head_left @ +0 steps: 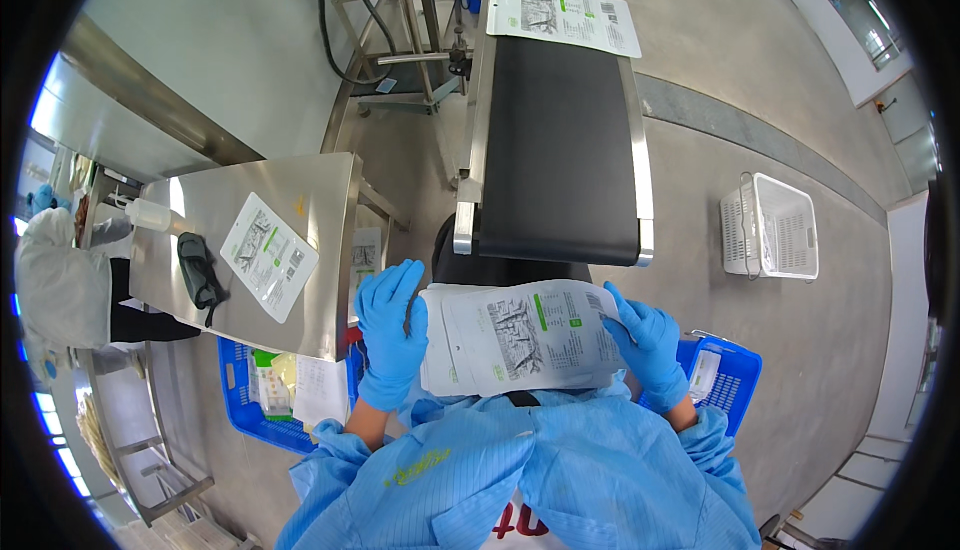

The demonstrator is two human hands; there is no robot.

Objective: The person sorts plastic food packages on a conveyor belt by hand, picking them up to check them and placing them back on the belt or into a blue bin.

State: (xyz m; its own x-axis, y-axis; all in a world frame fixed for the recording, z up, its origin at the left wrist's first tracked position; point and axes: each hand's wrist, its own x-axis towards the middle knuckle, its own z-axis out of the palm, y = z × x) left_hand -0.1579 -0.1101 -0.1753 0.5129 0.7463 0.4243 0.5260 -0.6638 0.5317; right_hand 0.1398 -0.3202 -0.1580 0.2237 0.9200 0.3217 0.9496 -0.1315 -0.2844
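Note:
A stack of flat white printed pouches (465,340) lies before my body, just past the near end of a black conveyor belt (559,152). My left hand (391,332), in a blue glove, is at the stack's left edge with the palm side against it and fingers stretched out. On the right, my gloved right hand (646,340) has its thumb and fingers at the stack's right edge, gripping the upper pouches. Another white pouch (564,18) lies across the far part of the belt. One more pouch (270,257) rests on the steel table (322,250) at left.
On the steel table are a dark pouch-like case (196,272) and a whitish plastic bottle (154,216). Blue baskets (262,430) (742,385) stand low on both sides. A white basket (787,227) is on the floor at right. A person in white (64,287) stands at far left.

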